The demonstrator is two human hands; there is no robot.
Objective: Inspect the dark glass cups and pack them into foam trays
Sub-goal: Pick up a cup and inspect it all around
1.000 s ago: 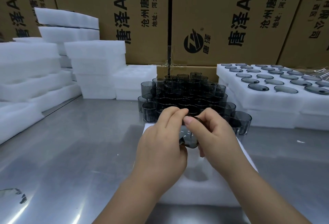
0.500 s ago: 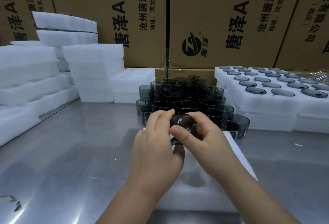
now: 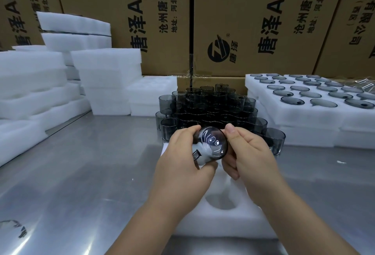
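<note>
both hands, left hand [image 3: 182, 165] and right hand [image 3: 250, 157], grasp one dark glass cup [image 3: 211, 146] tilted on its side above a white foam tray [image 3: 223, 222] on the steel tabletop [image 3: 81, 173], just in front of stacked cups [image 3: 209, 108].

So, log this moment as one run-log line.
inspecting | left hand, right hand: grip dark glass cup | foam tray: below, pocket empty

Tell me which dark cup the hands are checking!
Find the shiny metal table, then the cluster of dark cups on it. Just in front, the left hand and right hand grip one cup. Only it is lifted and tipped sideways.
</note>
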